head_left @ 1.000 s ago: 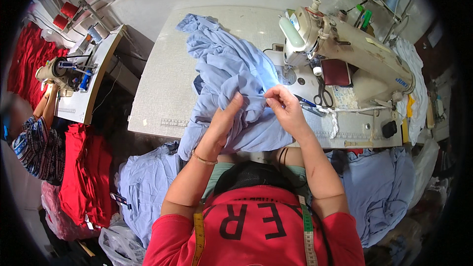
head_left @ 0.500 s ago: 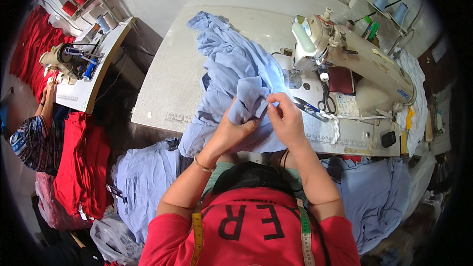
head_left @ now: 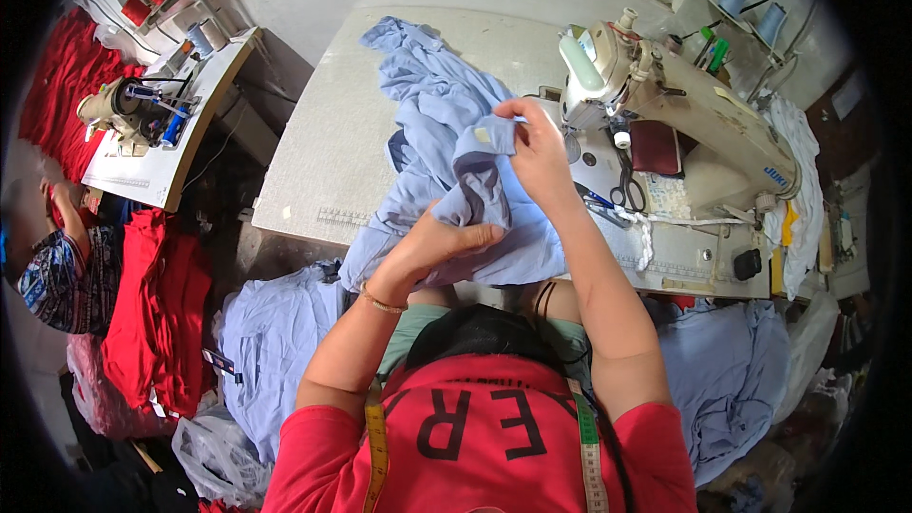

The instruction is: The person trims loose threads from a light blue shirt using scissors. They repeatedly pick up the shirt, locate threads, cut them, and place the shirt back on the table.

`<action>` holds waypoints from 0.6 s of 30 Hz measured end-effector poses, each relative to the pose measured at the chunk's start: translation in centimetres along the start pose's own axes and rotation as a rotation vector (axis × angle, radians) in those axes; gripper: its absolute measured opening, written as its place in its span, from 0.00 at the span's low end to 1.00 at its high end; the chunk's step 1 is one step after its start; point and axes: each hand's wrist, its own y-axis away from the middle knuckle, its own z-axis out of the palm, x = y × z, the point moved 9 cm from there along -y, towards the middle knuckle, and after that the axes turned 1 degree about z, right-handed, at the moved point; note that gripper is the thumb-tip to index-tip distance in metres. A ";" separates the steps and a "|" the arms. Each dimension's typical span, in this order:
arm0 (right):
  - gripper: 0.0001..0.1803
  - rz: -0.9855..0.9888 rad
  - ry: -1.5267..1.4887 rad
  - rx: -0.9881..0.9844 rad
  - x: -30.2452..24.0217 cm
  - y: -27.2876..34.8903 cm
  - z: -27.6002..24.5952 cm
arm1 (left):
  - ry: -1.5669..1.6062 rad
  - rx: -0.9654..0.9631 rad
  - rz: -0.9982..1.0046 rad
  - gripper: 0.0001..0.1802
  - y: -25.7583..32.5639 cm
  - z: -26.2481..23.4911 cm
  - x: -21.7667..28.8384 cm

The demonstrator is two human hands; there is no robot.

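Observation:
A light blue garment [head_left: 432, 100] lies bunched over the table and hangs past its near edge. My left hand [head_left: 451, 245] grips a fold of it, thumb on top, with the other fingers partly hidden in the cloth. Farther up, my right hand [head_left: 534, 147] pinches the edge of a narrow end, perhaps a cuff or collar, that bears a small pale yellow patch [head_left: 483, 135]. This end is lifted and curls over toward the left hand. Just beyond the right hand stands a sewing machine [head_left: 665, 85], its needle area partly hidden.
Black scissors [head_left: 627, 185], blue-handled snips [head_left: 598, 204] and a dark red pouch [head_left: 655, 147] lie by the machine. Blue garments [head_left: 280, 351] are heaped below the table on both sides. At left, a co-worker's arm [head_left: 71, 228] is near red cloth [head_left: 157, 313] and another sewing machine [head_left: 119, 109].
My right hand has moved up and away, drawing out the garment's end so the yellow patch shows. My left hand keeps its hold. The co-worker's hands have left their machine and come nearer.

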 end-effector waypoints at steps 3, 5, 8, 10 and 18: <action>0.21 -0.155 0.018 -0.209 0.0 -0.7 3.1 | 0.207 0.023 0.027 0.24 0.1 0.3 0.6; 0.25 -0.106 0.162 -0.267 0.5 -0.5 3.2 | 0.320 0.081 0.033 0.23 -0.2 -0.1 -0.2; 0.22 -0.020 0.179 -0.178 0.2 0.7 0.1 | 0.403 0.137 0.068 0.22 -0.8 -0.5 -0.7; 0.19 -0.064 0.386 -0.138 0.0 2.6 -2.6 | 0.420 0.176 0.066 0.22 -0.9 -0.8 -1.2; 0.16 0.073 1.058 -0.223 2.6 9.7 -9.1 | 0.532 0.196 -0.004 0.21 -2.0 0.4 -1.9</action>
